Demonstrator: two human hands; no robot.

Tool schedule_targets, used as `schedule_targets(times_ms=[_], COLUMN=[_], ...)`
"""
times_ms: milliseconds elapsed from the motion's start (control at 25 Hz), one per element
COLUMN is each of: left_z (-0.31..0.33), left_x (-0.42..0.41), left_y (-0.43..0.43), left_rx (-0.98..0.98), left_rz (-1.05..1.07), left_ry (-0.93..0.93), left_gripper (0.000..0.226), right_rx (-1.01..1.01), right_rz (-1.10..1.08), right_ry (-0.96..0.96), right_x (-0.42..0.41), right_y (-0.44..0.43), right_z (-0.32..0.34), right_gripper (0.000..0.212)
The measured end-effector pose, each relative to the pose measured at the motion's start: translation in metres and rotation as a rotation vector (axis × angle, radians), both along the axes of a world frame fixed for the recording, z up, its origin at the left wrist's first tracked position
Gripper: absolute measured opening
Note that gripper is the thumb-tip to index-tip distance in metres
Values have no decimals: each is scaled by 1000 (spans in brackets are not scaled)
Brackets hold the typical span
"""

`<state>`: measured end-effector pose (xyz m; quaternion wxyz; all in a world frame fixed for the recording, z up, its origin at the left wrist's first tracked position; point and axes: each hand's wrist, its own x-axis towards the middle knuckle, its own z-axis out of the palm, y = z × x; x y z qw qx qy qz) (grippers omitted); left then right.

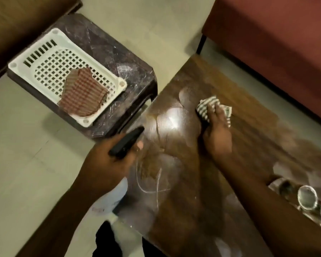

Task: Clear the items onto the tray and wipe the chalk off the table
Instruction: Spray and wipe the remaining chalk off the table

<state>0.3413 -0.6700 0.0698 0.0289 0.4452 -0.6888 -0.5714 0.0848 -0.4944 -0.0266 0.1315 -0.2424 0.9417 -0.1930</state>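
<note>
My right hand (216,130) presses a striped cloth (206,106) flat onto the brown wooden table (239,101). White chalk lines (156,182) curl over the table's near left part, below and left of the cloth. My left hand (115,160) is closed around a slim black object (126,142) above the table's left edge. A white perforated plastic tray (50,52) lies on a dark stool to the left, with a folded red checked cloth (83,93) in it.
The dark marbled stool (119,58) stands against the table's left corner. Glass tumblers (307,198) and a metal cup (283,186) stand at the table's right edge under my right forearm. A red-brown sofa (276,34) runs along the far right. Pale tiled floor (26,154) surrounds the furniture.
</note>
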Motion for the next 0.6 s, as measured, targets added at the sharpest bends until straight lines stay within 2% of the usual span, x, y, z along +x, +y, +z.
schedule_targets(times_ms=[40, 120, 200, 240, 360, 400, 480, 520, 600], left_z=[-4, -8, -12, -11, -4, -4, -2, -2, -2], left_x=[8, 28, 56, 72, 117, 131, 158, 169, 187], left_y=[0, 6, 12, 15, 28, 34, 47, 53, 64], left_rx=[-9, -25, -92, -123, -137, -146, -178, -183, -188], left_rz=[-29, -96, -225, -291, -399, -390, -371, -360, -359], left_ry=[-29, -61, -98, -129, -169, -177, -152, -135, -124], left_gripper=[20, 31, 31, 32, 33, 29, 18, 19, 31], right_rx=[-10, 2, -2, -12, -1, -9, -38, -43, -6], right_rz=[59, 361, 603, 551, -81, -198, -287, -303, -178], right_ry=[-31, -115, -83, -66, -110, -95, -64, -72, -92], right_x=[44, 136, 177, 181, 187, 193, 230, 253, 300], right_y=[13, 38, 64, 79, 122, 131, 134, 130, 123], right_z=[-5, -5, -9, -11, -6, -7, -6, -5, -1], right_gripper=[70, 61, 56, 58, 78, 79, 79, 79, 80])
